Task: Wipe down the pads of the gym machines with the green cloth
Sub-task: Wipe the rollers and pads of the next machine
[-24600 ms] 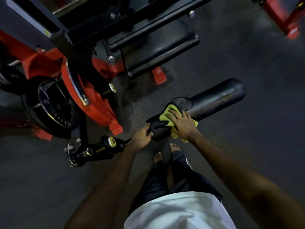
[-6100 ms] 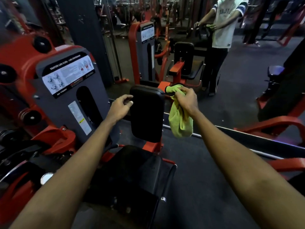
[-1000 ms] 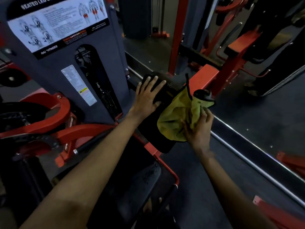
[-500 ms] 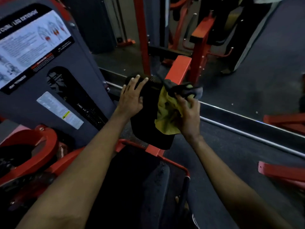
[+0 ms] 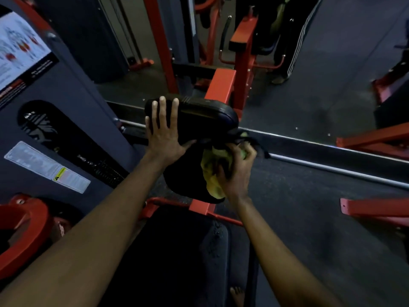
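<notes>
Pads, two in view on one leg machine; listed with their surroundings, largest first.

1. grey housing (image 5: pixel 73 103), at 9 o'clock. Flat painted sheet metal, smooth, with a dark slot over the weight stack.
2. seat pad (image 5: pixel 194 251), at 6 o'clock. Black vinyl, broad and flat, speckled with pale flecks along its right side.
3. back pad (image 5: pixel 199 114), at centre, 12 o'clock of the seat. Black vinyl over cushioning, oblong with rounded corners and a stitched seam round the top edge.
4. red frame (image 5: pixel 200 208). Square steel tube, glossy paint, running below the back pad.
5. left hand (image 5: pixel 164 136). Laid over the back pad's top edge, fingers straight and slightly apart, thumb on the face below; it steadies the pad.
6. right hand (image 5: pixel 239 171). At 3 o'clock of the pad's face, fingers curled tight round the cloth.
7. green cloth (image 5: pixel 211 173). Soft yellow-green fabric, bunched and creased, pressed to the right half of the back pad's face.
8. bare foot (image 5: pixel 236 294), at 6 o'clock, beside the seat.

Risks, as judged: a bunched cloth touches only a small patch, so strips of vinyl may go unwiped. A dark strap or lever at the pad's 3 o'clock edge, unclear here, could snag the fabric. Hard pressure might tilt the pad against the steadying hand.
</notes>
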The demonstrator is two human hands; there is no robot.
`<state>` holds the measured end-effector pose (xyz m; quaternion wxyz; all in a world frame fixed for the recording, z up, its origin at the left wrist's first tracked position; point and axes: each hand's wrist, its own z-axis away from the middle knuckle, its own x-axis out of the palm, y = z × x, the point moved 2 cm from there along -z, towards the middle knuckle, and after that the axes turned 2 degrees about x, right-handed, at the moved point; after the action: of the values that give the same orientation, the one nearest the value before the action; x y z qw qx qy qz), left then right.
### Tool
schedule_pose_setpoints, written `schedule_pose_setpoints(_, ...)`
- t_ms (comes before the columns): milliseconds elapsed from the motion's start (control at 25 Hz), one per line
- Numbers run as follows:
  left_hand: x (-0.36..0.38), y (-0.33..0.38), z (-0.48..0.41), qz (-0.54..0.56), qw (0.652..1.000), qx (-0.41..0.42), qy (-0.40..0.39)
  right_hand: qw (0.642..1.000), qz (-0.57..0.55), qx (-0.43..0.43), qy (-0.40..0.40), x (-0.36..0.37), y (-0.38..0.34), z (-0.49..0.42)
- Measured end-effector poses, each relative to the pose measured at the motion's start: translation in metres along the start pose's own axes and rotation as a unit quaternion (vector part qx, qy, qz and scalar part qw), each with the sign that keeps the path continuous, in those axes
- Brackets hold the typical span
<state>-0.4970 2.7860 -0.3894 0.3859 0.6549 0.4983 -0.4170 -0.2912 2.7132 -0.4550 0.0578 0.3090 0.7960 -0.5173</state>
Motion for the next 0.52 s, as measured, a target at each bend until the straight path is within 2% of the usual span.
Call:
schedule_pose_setpoints(160, 0.005, -0.002, 0.001, 0.012, 0.999, 0.022, 0.031, 0.999, -0.016, -0.028, 0.036, 0.011, 0.012, -0.011)
schedule_pose_setpoints(240, 0.006, -0.003, 0.001, 0.003, 0.999, 0.025, 0.042, 1.000, -0.004, -0.006, 0.021, 0.023, 0.040, 0.017)
schedule_pose_setpoints(360, 0.006, -0.003, 0.001, -0.010, 0.999, 0.024, 0.041, 0.998, 0.018, 0.045, -0.044, 0.034, 0.073, 0.056)
schedule_pose_setpoints(520, 0.004, -0.003, 0.002, -0.006, 0.999, 0.014, 0.032, 0.997, -0.031, 0.064, -0.016, 0.026, 0.050, 0.043)
